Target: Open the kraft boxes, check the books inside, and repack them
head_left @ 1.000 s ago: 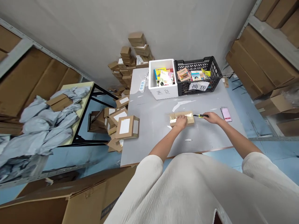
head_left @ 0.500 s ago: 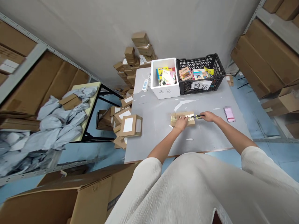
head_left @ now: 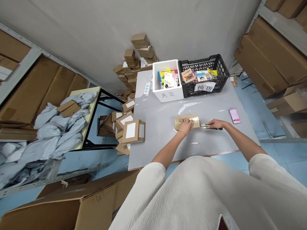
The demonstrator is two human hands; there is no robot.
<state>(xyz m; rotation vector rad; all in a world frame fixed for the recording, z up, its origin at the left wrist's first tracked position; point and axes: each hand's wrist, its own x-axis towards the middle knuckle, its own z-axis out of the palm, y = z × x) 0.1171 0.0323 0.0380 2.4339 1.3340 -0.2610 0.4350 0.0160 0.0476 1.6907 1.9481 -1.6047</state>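
Observation:
A small brown carton (head_left: 177,122) with shiny tape over its top lies on the grey table (head_left: 158,143). My left hand (head_left: 185,126) rests on top of it, its fingers bent against the tape. Just right of the carton, my right hand (head_left: 215,124) is closed on a black and yellow utility knife (head_left: 211,127). The knife's front end points left, close to the carton's right edge.
A white foam box (head_left: 168,95) and a black crate (head_left: 205,88), both holding books, stand at the table's back. A phone (head_left: 234,115) lies at the right. One carton (head_left: 133,131) sits at the left edge, beside piled boxes. Grey parcels (head_left: 52,127) cover a side table.
My right hand has moved slightly right with the knife, whose front end is now off the carton's top. My left hand stays on the carton. The view has shifted a little.

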